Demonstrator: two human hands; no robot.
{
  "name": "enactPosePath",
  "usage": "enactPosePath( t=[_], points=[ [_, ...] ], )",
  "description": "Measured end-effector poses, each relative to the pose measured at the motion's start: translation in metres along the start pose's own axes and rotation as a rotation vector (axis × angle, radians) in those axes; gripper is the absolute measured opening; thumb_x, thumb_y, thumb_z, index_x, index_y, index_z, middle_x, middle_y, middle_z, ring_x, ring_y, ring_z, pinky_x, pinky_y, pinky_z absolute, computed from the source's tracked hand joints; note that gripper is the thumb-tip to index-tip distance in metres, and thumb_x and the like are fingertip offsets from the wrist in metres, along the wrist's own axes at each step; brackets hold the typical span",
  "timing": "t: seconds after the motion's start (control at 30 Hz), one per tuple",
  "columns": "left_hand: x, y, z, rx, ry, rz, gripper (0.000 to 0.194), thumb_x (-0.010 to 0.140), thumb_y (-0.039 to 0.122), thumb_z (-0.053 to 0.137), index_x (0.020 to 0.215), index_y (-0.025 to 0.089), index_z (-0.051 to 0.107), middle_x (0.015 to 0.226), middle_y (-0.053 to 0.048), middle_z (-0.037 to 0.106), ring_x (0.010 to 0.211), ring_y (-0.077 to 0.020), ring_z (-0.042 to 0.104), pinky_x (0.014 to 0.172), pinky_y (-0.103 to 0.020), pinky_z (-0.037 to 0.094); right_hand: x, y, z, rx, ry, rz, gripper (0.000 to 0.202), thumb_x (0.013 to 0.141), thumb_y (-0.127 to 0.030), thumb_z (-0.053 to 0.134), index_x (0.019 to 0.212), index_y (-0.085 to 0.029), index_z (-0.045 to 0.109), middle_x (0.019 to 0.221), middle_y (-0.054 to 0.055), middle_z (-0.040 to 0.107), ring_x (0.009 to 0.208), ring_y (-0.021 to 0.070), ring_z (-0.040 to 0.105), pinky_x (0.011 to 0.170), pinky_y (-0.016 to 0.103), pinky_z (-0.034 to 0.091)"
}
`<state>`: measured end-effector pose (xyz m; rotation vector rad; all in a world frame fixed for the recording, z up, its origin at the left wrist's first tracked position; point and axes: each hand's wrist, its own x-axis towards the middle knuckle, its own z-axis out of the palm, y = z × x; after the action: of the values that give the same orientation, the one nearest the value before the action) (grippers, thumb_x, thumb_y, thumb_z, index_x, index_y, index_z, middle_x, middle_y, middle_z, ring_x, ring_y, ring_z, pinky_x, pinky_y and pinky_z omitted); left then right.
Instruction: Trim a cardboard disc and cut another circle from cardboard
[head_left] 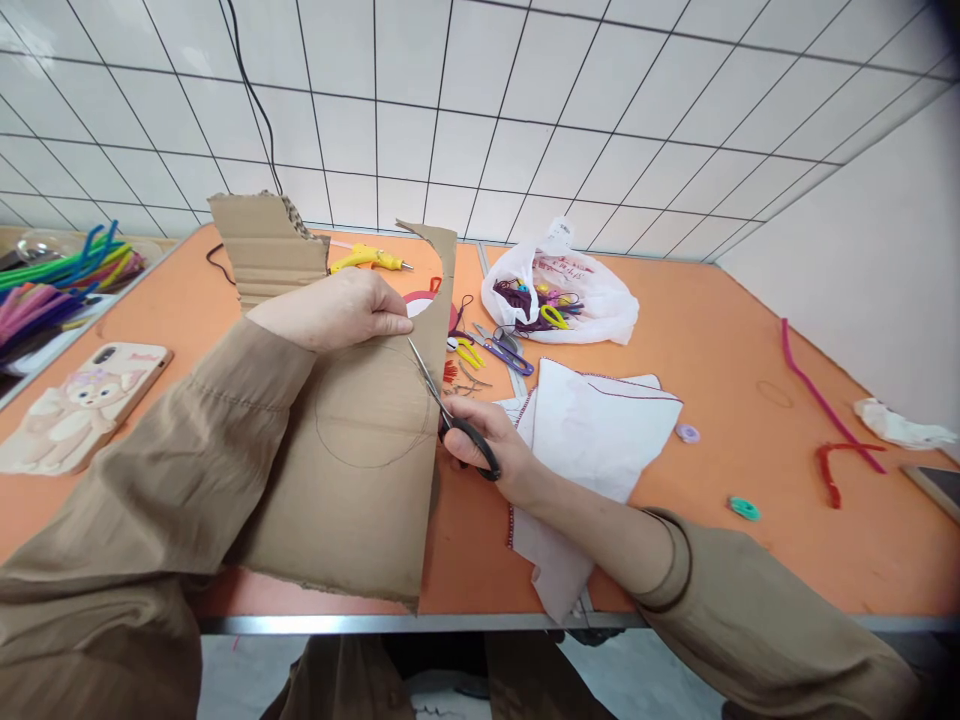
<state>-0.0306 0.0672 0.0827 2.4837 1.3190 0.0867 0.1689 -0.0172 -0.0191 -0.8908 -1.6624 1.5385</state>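
A large sheet of brown cardboard (352, 520) lies at the front of the orange table, with a circle drawn on it in thin line. My left hand (349, 312) pinches the cardboard above the circle, thumb on top. At the right edge of the sheet, my right hand (487, 440) holds black-handled scissors (480, 452), fingers in the loops. Their blades point up and left over the cardboard, near the circle's upper right. A curved cut strip of the sheet stands up beyond my left hand.
Behind are a yellow glue gun (371, 257), purple scissors (510, 352) and a white plastic bag (600, 305). White cloth (592, 420) lies to the right, a phone (90, 405) to the left. Pipe cleaners (825, 390) lie far right.
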Motion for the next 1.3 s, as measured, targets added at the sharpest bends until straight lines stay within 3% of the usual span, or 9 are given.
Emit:
enactPosePath(
  t=[0.1, 0.33, 0.6, 1.0, 1.3],
  points=[
    [0.0008, 0.0018, 0.0011, 0.013, -0.002, 0.003, 0.035, 0.087, 0.034, 0.044, 0.056, 0.019, 0.038, 0.054, 0.003, 0.038, 0.050, -0.0100, 0.033, 0.054, -0.026, 0.028, 0.0023, 0.0013, -0.0046, 0.091, -0.054, 0.029, 0.056, 0.067, -0.073, 0.063, 0.065, -0.020, 0.042, 0.056, -0.005, 0.039, 0.049, 0.0096, 0.039, 0.045, 0.025, 0.029],
    [0.0013, 0.0054, 0.0032, 0.001, -0.015, 0.009, 0.033, 0.085, 0.030, 0.046, 0.055, 0.019, 0.038, 0.054, 0.003, 0.037, 0.051, -0.0107, 0.032, 0.055, -0.026, 0.029, 0.0044, -0.0028, -0.0093, 0.040, -0.095, -0.002, 0.055, 0.070, -0.072, 0.061, 0.063, -0.020, 0.044, 0.055, -0.001, 0.048, 0.052, 0.0125, 0.047, 0.047, 0.026, 0.033],
    [0.0015, -0.0005, 0.0049, -0.045, -0.006, 0.041, 0.032, 0.085, 0.032, 0.046, 0.057, 0.019, 0.041, 0.055, 0.003, 0.038, 0.052, -0.0110, 0.034, 0.054, -0.026, 0.029, 0.0012, -0.0069, -0.0035, -0.034, -0.021, -0.031, 0.061, 0.068, -0.076, 0.059, 0.058, -0.021, 0.035, 0.051, -0.007, 0.032, 0.048, 0.0085, 0.031, 0.045, 0.025, 0.022],
    [-0.0001, -0.0018, 0.0031, -0.069, -0.020, 0.026, 0.033, 0.086, 0.034, 0.046, 0.057, 0.020, 0.040, 0.057, 0.003, 0.036, 0.053, -0.0110, 0.033, 0.053, -0.026, 0.028, 0.0000, 0.0011, -0.0035, -0.018, -0.014, -0.051, 0.055, 0.072, -0.069, 0.063, 0.061, -0.020, 0.040, 0.056, -0.006, 0.031, 0.050, 0.0080, 0.029, 0.045, 0.024, 0.020],
    [0.0032, 0.0018, 0.0088, -0.077, -0.054, -0.003, 0.032, 0.085, 0.036, 0.046, 0.059, 0.018, 0.048, 0.057, 0.002, 0.045, 0.053, -0.0102, 0.037, 0.053, -0.024, 0.031, 0.0041, -0.0001, -0.0078, 0.087, -0.105, 0.008, 0.054, 0.071, -0.071, 0.062, 0.064, -0.020, 0.045, 0.056, -0.001, 0.050, 0.051, 0.0133, 0.050, 0.049, 0.027, 0.036]
  ],
)
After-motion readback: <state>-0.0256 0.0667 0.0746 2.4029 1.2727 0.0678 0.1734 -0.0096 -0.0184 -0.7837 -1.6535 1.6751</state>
